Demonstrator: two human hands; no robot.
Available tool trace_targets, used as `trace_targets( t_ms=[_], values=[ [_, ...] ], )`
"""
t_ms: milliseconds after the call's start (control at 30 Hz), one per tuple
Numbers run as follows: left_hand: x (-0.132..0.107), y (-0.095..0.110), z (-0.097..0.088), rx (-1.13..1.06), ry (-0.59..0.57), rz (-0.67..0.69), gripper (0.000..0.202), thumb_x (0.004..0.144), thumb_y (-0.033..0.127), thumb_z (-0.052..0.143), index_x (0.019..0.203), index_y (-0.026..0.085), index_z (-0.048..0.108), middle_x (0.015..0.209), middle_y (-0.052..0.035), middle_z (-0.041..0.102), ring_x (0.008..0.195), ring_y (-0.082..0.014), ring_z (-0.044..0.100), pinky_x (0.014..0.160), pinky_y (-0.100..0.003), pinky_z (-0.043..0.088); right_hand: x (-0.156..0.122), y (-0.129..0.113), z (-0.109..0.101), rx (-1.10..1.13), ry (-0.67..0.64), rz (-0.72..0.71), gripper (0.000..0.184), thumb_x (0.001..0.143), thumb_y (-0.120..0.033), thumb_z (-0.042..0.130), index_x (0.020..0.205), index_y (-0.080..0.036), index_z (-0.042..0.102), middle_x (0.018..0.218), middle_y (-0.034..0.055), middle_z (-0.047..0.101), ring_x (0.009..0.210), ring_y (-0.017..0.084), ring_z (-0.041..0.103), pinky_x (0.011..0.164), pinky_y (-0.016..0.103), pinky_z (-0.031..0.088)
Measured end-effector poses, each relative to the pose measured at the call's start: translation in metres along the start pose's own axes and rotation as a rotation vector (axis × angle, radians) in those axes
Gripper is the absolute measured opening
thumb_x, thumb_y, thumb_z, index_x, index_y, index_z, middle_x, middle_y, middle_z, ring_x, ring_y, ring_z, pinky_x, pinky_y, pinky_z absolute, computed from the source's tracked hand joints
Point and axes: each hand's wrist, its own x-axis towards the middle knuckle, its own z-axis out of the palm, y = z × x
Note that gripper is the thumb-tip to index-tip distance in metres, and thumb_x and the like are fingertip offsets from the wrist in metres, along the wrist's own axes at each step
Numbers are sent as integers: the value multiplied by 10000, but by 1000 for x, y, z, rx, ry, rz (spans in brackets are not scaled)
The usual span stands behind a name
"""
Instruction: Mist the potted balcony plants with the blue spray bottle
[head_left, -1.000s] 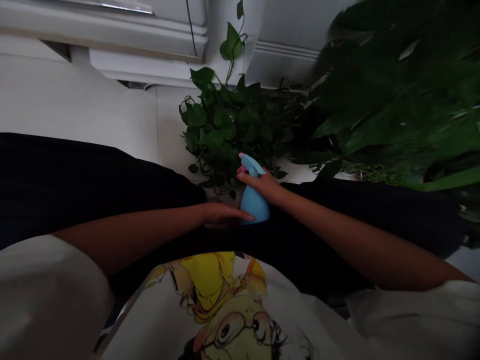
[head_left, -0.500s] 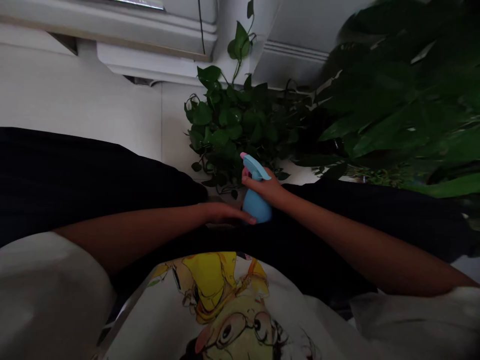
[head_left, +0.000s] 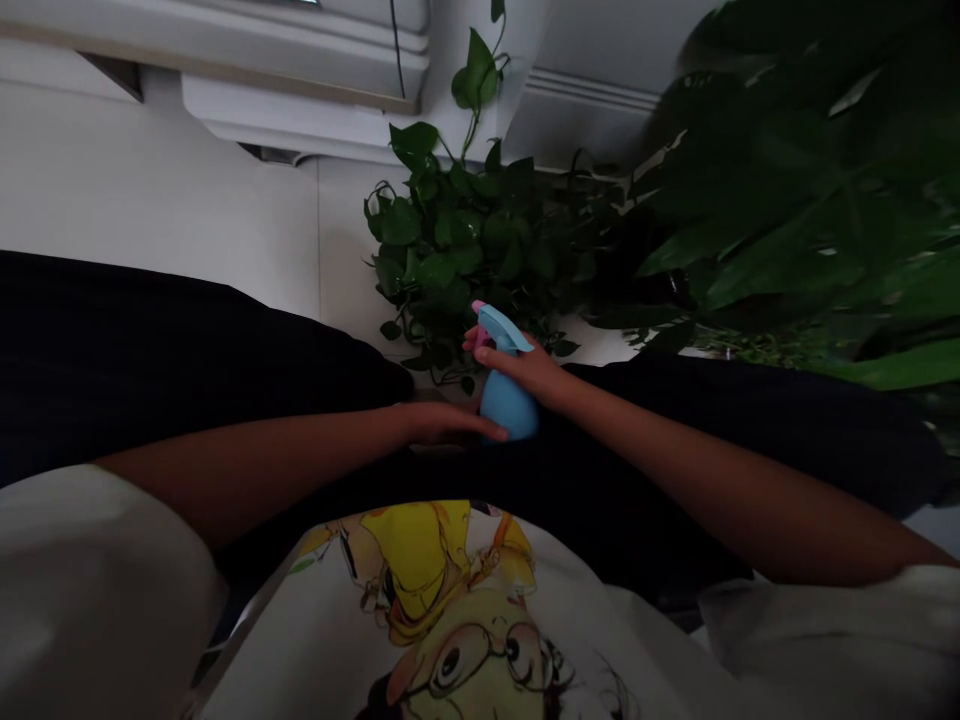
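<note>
Two dark-trousered legs frame the scene, and at far left my left leg (head_left: 150,330) lies along the pale floor (head_left: 225,220). My left forearm (head_left: 292,455) comes in low and nearly level, from the white sleeve (head_left: 112,560) toward the middle. At its end, my left hand (head_left: 439,420) stretches flat to the right, its thumb (head_left: 491,430) laid against the bottle's lower side; the other fingers are hidden, so I can't tell whether they curl around it. Just beyond sits the leafy plant (head_left: 450,250).

The blue bottle (head_left: 508,405) is between my knees, above my lap. Its long axis runs away from me, base nearest, top leaning slightly left. The pink nozzle (head_left: 478,306) points forward and left, toward the plant.

My right hand (head_left: 534,370) grips the bottle's neck, thumb on the near side, fingers reaching past the pink trigger (head_left: 481,338). My right forearm (head_left: 712,470) slants back to the lower right. Beyond my right leg (head_left: 750,410) spreads a bigger plant (head_left: 825,230).
</note>
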Motion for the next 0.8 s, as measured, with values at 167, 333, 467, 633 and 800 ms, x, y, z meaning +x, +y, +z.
trace_targets(
  t_ms=[167,333,467,633,800],
  values=[
    [0,0,2,-12,-18,15,924,528,351,948,1357,269,549,1254,-50,711,1254,-267,602,1058,-352,458,-1,-5,3,-137,44,-13,312,780,-324,646,1075,-224,658,919,14,623,905,193,605,939,374,470],
    [-3,4,8,-23,-23,9,922,482,358,963,1316,256,584,1208,-43,733,1279,-265,584,1088,-351,438,-1,-9,4,-214,61,-19,150,765,-337,622,830,-202,620,805,0,582,791,167,550,872,348,455],
    [-3,3,8,-25,-22,11,889,468,374,967,1275,237,621,1227,-66,726,1283,-279,581,1102,-369,428,0,-10,5,-229,68,-24,146,750,-343,609,770,-201,581,773,-5,571,770,161,540,847,336,444],
    [0,0,3,-11,-18,4,910,487,363,964,1311,253,593,1255,-48,716,1285,-268,583,1098,-361,437,-3,-12,7,-221,100,6,154,740,-354,591,757,-203,569,753,-5,583,760,169,542,798,328,453],
    [-2,2,6,-16,-40,30,964,502,356,963,1369,258,553,1278,-56,706,1290,-258,579,1109,-345,424,-4,-11,8,-251,135,30,141,724,-344,593,731,-206,568,724,-5,577,750,174,536,765,323,445]
  ],
)
